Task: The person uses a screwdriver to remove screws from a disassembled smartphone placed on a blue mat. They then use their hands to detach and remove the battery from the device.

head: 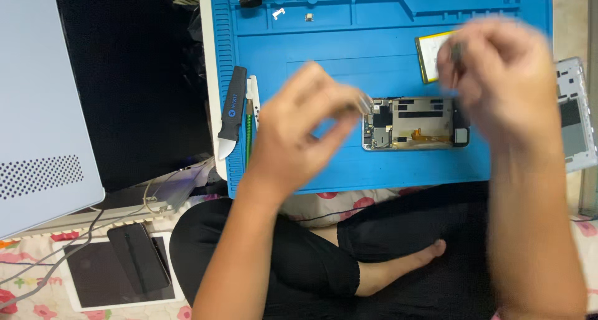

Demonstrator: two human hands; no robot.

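I saw the opened smartphone body with its exposed circuit boards and orange flex cable (411, 132) lying flat near the front edge of the blue silicone repair mat (349, 39) on the worktop, between my two hands.

My worry was the loose parts. Two tiny metal pieces (293, 14) sat in a shallow tray section at the far side of the mat, and a careless sweep of a wrist could have scattered them. The flex cable looked thin; a tug from a tool could have torn it, I judged. The flat yellow-edged battery pack (430, 58) lay just behind the phone, partly under my right hand, and a sharp tip pressed into it would have been a hazard.

My left hand (305, 130) was blurred, fingers curled with thumb and forefinger pinched on something slim and metallic, perhaps tweezers, its tip right by the phone's left end. My right hand (492, 71) hovered above the phone's right end, fingers bunched around a small dark item I could not identify.

A black plastic pry tool with a white tip (231, 111) rested at the mat's left edge, well apart from both hands.
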